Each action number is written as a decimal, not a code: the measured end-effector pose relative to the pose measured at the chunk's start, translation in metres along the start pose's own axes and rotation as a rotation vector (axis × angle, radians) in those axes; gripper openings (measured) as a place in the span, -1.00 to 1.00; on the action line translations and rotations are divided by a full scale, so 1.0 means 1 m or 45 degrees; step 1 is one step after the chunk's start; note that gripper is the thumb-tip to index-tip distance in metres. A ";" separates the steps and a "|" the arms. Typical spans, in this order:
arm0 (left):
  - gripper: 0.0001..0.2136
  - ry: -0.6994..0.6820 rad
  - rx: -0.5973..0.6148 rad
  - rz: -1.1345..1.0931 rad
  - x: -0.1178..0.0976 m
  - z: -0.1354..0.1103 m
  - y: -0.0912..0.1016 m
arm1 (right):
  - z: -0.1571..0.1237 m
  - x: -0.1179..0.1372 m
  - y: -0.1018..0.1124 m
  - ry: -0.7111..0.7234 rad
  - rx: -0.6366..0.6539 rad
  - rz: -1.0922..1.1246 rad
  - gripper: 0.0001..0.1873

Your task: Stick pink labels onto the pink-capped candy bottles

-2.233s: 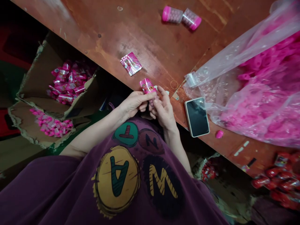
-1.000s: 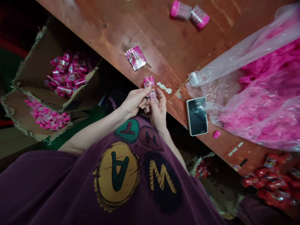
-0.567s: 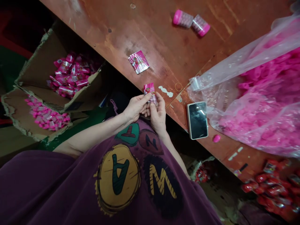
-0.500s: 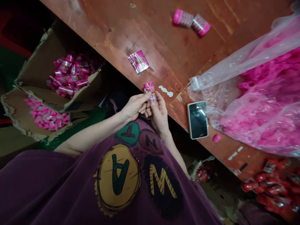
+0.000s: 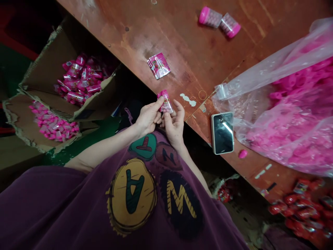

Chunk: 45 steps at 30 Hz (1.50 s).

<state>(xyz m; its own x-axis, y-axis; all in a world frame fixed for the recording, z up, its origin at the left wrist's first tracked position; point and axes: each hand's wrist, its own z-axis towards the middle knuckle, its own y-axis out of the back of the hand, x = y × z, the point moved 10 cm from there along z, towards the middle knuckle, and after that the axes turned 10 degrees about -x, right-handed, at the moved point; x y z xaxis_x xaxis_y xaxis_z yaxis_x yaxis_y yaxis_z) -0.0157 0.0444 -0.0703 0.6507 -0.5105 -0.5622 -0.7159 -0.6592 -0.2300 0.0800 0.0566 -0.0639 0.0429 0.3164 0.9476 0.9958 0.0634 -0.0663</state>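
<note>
A worn reddish-brown worktop (image 5: 182,41) runs slantwise across the head view, with a torn cardboard box (image 5: 47,66) of pink wrapped packets below its edge on the left and a heap of red packets (image 5: 304,205) at the lower right. On the wood lie a flat printed sachet (image 5: 158,65), two pink-capped tubes (image 5: 220,21), a phone (image 5: 222,133) face up, a loose pink cap (image 5: 242,153) and a big clear bag (image 5: 286,114) full of pink plastic parts. Just off the worktop's near edge, above the lap, both hands meet on a small pink packet (image 5: 164,102). The left hand (image 5: 147,118) has its grip pinched on the packet's upper end, thumb against forefinger. The right hand (image 5: 173,123) closes its grip on the lower end, with the forefinger lifted clear. The packet looks very light, and its glossy film is likely slick and crinkly, easy to crease. It probably handles best pinched at the flat sealed ends, not squeezed across the bulging middle.
</note>
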 end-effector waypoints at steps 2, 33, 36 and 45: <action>-0.54 -0.040 0.047 -0.011 -0.001 -0.001 0.000 | 0.001 -0.006 -0.001 -0.067 0.028 0.062 -0.30; -0.78 -0.002 0.411 0.075 0.002 -0.006 -0.013 | -0.001 -0.021 0.009 -0.173 0.020 0.230 -0.35; -0.77 0.001 0.450 0.070 0.000 -0.008 -0.015 | 0.000 -0.016 0.011 -0.123 -0.002 0.209 -0.35; -0.81 0.025 0.399 0.187 0.003 -0.008 -0.015 | 0.000 -0.019 0.004 -0.137 0.111 0.259 -0.40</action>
<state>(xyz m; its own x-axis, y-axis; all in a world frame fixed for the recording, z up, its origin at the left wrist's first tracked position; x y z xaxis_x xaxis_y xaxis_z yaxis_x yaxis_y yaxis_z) -0.0010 0.0489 -0.0619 0.5374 -0.6000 -0.5925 -0.8433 -0.3781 -0.3820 0.0830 0.0511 -0.0825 0.2281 0.4299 0.8736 0.9566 0.0680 -0.2832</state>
